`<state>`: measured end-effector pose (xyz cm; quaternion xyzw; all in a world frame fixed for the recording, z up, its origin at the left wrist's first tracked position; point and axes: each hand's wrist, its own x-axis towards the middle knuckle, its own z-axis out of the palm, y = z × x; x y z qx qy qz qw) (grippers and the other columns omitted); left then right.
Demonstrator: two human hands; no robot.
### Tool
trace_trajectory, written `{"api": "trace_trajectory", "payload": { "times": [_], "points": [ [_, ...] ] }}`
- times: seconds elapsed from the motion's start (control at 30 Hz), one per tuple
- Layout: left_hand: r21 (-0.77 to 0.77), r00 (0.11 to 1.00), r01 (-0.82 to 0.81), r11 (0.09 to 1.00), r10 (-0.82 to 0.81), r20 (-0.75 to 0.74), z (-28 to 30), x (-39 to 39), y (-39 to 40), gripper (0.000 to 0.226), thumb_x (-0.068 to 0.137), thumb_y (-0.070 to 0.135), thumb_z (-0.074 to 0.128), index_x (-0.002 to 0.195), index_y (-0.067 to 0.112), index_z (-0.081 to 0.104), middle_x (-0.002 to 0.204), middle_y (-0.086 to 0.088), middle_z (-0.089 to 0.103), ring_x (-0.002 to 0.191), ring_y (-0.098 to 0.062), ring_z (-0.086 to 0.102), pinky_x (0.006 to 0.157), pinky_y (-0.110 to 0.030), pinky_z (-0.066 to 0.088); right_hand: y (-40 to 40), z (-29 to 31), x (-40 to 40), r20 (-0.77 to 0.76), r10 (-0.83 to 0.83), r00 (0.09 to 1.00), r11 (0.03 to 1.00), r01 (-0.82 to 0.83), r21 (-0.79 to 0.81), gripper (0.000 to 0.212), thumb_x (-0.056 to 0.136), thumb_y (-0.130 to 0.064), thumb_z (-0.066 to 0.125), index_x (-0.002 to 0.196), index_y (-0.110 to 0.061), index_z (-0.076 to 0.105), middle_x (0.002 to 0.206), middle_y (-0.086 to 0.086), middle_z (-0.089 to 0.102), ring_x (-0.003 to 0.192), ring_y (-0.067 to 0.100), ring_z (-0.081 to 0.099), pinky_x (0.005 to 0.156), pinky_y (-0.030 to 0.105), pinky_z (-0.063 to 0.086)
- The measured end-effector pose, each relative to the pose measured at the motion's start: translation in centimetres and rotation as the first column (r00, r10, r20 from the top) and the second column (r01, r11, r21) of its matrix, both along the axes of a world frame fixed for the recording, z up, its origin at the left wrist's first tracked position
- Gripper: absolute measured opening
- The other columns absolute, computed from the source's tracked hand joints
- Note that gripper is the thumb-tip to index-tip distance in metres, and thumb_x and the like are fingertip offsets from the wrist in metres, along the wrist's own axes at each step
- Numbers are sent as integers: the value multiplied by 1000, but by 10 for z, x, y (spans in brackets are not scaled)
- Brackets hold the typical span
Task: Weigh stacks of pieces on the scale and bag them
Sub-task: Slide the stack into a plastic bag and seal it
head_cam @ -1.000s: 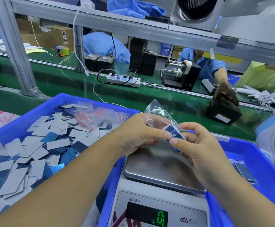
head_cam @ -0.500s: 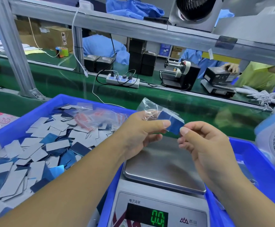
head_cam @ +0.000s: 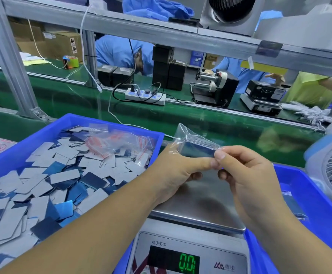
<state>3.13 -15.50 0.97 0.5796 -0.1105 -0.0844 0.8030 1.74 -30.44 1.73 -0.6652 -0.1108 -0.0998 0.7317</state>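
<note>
Both hands just above the scale (head_cam: 196, 204) pan: left hand (head_cam: 178, 171) pinches the clear bag (head_cam: 189, 139) w/ the stack (head_cam: 197, 151) of blue pieces inside; right hand (head_cam: 246, 175) pinches the bag's mouth end, prob. sealing. Scale reads 0.0, pan bare, so weighing looks done. Left of scale, blue bin (head_cam: 7, 155) holds many loose pieces (head_cam: 62, 178) & spare bags – lots left.
</note>
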Motion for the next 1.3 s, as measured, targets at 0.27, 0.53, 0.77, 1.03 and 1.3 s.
{"api": "trace_trajectory", "payload": {
  "times": [0.27,0.53,0.77,1.03,1.3],
  "points": [
    [-118,998,54,992,-57,-29,2,4,8,30,72,4,77,100,14,75,100,-8,76,83,-14,70,64,-21,53,-4,3,4,-41,-97,994,989,101,112,21,86,-8,68,70,-20,74,64,1,63,62,14,55,56,21,46],
    [57,979,-105,993,93,180,2,4,7,18,82,-1,77,89,15,73,82,-7,77,68,-16,72,56,-21,52,-3,4,2,-58,-49,997,991,56,120,6,67,-27,74,71,-23,73,66,-1,62,65,14,57,62,25,49],
    [120,968,-190,975,165,189,-1,7,5,20,79,7,83,73,25,75,74,-8,74,54,-13,61,54,-21,50,0,0,1,-38,-50,998,988,55,143,6,70,-16,77,71,-21,74,72,2,68,66,18,64,66,26,55],
    [65,991,17,998,-25,135,-4,5,5,24,79,10,81,101,18,77,85,-6,75,66,-15,66,61,-23,54,-2,8,-2,36,-73,997,997,73,7,9,73,-16,79,77,-24,77,74,-1,72,69,12,65,64,19,53],
    [277,982,76,958,-120,144,2,12,26,14,79,15,78,90,23,74,88,-2,73,79,-13,66,71,-25,53,-11,11,0,273,-61,960,883,180,-434,39,81,-2,76,99,-33,63,78,-11,73,73,8,67,71,19,50]
  ]
}}
